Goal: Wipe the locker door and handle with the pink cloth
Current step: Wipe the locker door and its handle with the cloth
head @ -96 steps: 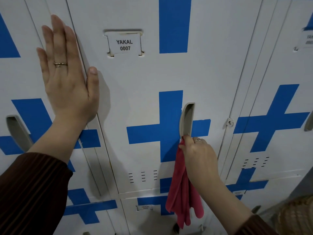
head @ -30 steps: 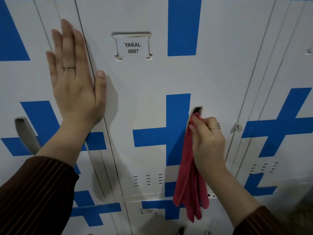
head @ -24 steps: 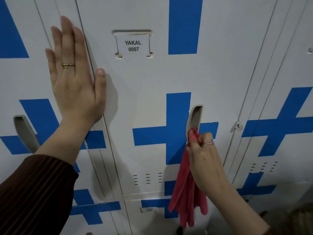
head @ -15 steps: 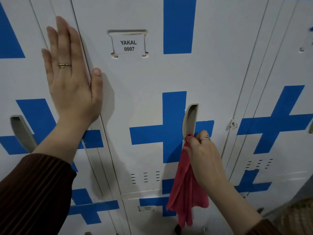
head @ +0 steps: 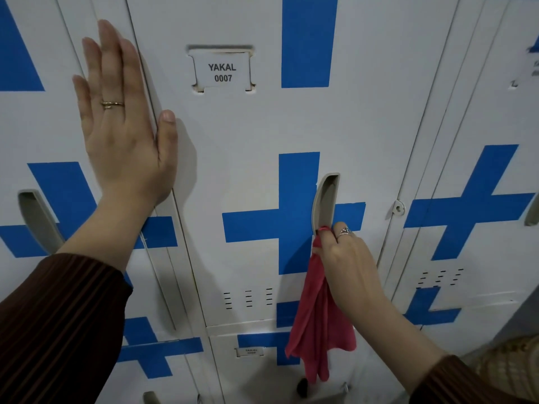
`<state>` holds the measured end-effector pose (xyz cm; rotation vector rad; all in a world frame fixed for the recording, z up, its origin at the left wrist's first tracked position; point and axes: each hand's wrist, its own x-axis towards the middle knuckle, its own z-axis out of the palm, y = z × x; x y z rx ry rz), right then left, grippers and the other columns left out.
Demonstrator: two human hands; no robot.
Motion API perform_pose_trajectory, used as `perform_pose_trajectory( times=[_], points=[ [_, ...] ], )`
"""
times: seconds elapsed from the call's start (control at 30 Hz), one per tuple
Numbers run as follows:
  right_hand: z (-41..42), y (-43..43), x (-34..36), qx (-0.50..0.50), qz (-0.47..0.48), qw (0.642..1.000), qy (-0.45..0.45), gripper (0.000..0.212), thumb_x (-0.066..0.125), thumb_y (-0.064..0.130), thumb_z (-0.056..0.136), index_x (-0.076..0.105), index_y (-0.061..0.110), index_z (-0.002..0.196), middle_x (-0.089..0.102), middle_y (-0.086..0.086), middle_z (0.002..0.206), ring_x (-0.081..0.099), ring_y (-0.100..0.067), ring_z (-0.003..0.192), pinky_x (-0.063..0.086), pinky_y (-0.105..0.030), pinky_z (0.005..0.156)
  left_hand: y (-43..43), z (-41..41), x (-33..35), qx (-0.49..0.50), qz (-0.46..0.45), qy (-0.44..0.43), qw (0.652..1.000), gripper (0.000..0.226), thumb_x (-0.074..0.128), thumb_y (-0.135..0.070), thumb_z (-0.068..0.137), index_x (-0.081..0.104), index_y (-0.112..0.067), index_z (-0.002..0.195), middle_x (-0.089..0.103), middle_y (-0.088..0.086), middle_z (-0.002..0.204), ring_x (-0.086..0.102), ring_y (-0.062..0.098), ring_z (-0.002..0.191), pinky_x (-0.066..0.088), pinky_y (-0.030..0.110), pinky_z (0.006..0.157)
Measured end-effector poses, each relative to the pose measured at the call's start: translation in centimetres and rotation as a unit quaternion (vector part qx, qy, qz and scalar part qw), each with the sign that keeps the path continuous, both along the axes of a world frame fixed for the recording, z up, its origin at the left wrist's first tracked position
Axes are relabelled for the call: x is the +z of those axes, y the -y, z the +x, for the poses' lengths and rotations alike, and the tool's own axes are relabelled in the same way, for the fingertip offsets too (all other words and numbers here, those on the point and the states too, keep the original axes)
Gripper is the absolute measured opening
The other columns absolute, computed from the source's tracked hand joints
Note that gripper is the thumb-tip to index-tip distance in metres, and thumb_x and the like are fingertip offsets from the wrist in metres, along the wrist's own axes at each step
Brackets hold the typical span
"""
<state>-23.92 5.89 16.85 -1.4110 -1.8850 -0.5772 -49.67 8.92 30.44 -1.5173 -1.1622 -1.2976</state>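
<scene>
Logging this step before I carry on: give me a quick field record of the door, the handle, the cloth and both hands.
locker door: white, blue cross, label YAKAL 0007
handle: grey, vertical, on the cross
pink cloth: top bunched at the handle's lower end, rest hangs down
right hand: grips the pink cloth
left hand: flat, across the locker door's left seam

A neighbouring locker's grey handle (head: 38, 217) sits well left of the right grip (head: 347, 269); a woven tan object (head: 507, 365) lies below-right of it.
</scene>
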Motion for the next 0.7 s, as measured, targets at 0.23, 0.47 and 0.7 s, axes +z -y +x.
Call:
perform_pose_trajectory(
  times=[0.23, 0.47, 0.7],
  points=[
    [0.4, -0.1, 0.0, 0.042, 0.008, 0.998, -0.053, 0.023, 0.082, -0.004, 0.059, 0.062, 0.0, 0.07, 0.055, -0.011, 0.062, 0.051, -0.023, 0.045, 0.047, -0.029, 0.041, -0.1, -0.1, 0.0, -0.002, 0.004, 0.0, 1.0, 0.059, 0.022, -0.032, 0.097, 0.019, 0.004, 0.144, 0.019, 0.028, 0.15, 0.012, 0.039, 0.14, 0.005, 0.044, 0.116],
    [1.7, 0.5, -1.9, 0.059, -0.018, 0.981, -0.181, 0.017, 0.079, -0.003, 0.064, 0.065, 0.003, 0.074, 0.057, -0.005, 0.067, 0.049, -0.013, 0.059, 0.039, -0.01, 0.056, 0.1, -0.1, 0.1, -0.011, 0.003, 0.004, 1.0, 0.059, 0.024, -0.031, 0.096, 0.019, 0.004, 0.144, 0.018, 0.028, 0.15, 0.012, 0.039, 0.14, 0.004, 0.042, 0.116],
    [1.2, 1.6, -0.9, 0.069, 0.033, 0.979, -0.189, 0.017, 0.078, 0.0, 0.064, 0.069, 0.001, 0.079, 0.059, -0.008, 0.068, 0.047, -0.011, 0.059, 0.035, -0.003, 0.067, -0.1, -0.1, 0.0, -0.004, 0.001, 0.001, 1.0, 0.059, 0.022, -0.03, 0.096, 0.019, 0.005, 0.144, 0.019, 0.028, 0.15, 0.012, 0.04, 0.14, 0.005, 0.045, 0.116]
  ],
)
